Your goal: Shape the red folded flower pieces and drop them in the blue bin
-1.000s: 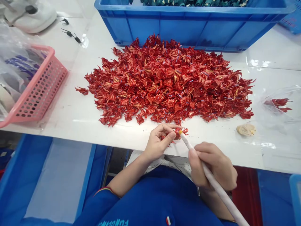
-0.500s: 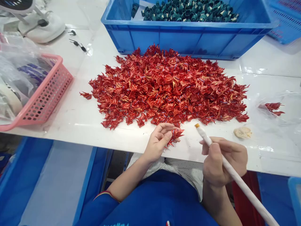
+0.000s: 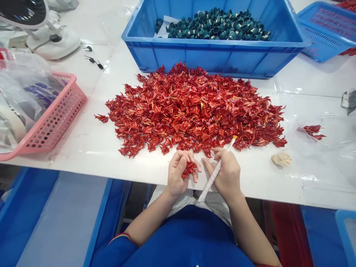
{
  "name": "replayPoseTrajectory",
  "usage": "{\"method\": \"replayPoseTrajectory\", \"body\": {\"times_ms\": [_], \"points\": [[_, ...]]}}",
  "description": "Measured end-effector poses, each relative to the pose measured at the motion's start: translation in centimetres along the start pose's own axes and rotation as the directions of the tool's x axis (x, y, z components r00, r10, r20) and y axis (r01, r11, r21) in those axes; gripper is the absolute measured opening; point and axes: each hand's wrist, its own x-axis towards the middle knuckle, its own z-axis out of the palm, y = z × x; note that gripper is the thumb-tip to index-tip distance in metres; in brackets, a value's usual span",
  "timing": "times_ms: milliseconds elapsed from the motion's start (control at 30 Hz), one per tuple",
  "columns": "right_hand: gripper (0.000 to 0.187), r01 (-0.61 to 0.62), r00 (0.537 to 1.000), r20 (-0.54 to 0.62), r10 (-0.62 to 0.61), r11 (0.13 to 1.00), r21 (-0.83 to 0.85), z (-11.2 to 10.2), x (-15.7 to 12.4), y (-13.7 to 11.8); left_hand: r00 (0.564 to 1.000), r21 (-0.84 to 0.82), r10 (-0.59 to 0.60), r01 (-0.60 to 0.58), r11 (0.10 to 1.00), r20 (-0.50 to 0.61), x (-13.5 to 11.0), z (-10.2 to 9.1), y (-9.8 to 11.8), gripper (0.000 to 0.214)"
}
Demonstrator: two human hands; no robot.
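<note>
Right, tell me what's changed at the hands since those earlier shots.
The right hand has moved left, closer to the left hand. It still grips the white stick, whose orange tip no longer touches the red folded piece and now points up toward the pile. The left hand keeps hold of that piece; nothing was let go. The pile of folded red pieces and the blue crate stayed as they were.

A blue short-sleeved shirt (image 3: 178, 241) fills the view at 6 o'clock, its left sleeve (image 3: 116, 252) edged with a thin red-and-yellow band at 7 o'clock. White dotted cloth (image 3: 164, 194) shows past the shirt. The left hand (image 3: 178, 174) and right hand (image 3: 225, 174) are bare, with no gloves.
</note>
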Motion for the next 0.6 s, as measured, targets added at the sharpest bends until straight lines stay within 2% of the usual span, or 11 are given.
{"method": "replayPoseTrajectory", "body": {"times_ms": [133, 267, 367, 433, 533, 600], "points": [[0.016, -0.032, 0.999, -0.022, 0.032, 0.999, 0.037, 0.3, -0.1, 0.0, 0.999, 0.069, 0.042, -0.043, 0.997, 0.009, 0.0, 0.0, -0.3, 0.045], [0.021, -0.152, 0.986, -0.033, 0.164, 0.961, 0.232, -0.6, -0.1, -0.2, 0.999, 0.184, 0.021, -0.026, 0.983, 0.028, -0.1, -0.1, -0.5, 0.036], [0.025, -0.266, 0.957, 0.001, 0.29, 0.877, 0.399, -2.0, -0.1, -0.4, 1.0, 0.301, 0.002, -0.01, 0.953, 0.027, -0.2, 0.1, -0.4, 0.036], [0.026, -0.327, 0.935, 0.055, 0.35, 0.791, 0.517, -2.9, 0.0, -0.4, 1.0, 0.383, 0.006, -0.017, 0.923, 0.031, -0.2, 0.2, -0.2, 0.036], [0.026, -0.4, 0.908, 0.177, 0.38, 0.658, 0.638, -3.9, 0.2, -0.6, 0.998, 0.469, 0.006, -0.038, 0.882, 0.069, -0.2, 0.4, 0.0, 0.033], [0.027, -0.436, 0.894, 0.237, 0.38, 0.614, 0.658, -4.1, 0.4, -0.7, 0.994, 0.499, -0.007, -0.048, 0.865, 0.108, -0.2, 0.4, 0.1, 0.032]]}}
